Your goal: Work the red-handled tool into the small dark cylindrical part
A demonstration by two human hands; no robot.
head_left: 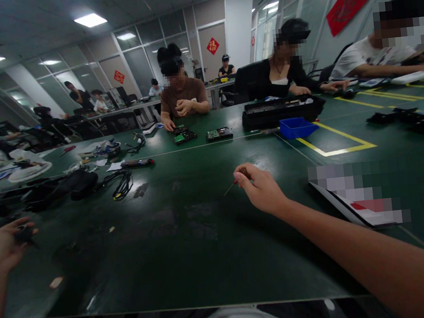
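Note:
My right hand (261, 186) is raised over the green table (162, 264), closed on a small screwdriver (230, 189). Its thin metal shaft slants down to the left, and a bit of red shows at the fingers; most of the handle is hidden in the grip. At the far left edge, my left hand (3, 246) is curled round a small black object (24, 233), whose kind I cannot make out. Beyond that hand lie black cases (83, 184) and a coiled black cable (122, 185).
A blue bin (297, 127) stands by a long black tray (282, 112). Hard drives (219, 133) with green boards lie before a person (183, 94) across the table. A blurred-out flat item (354, 200) is at my right. Small scraps (56, 282) lie at left.

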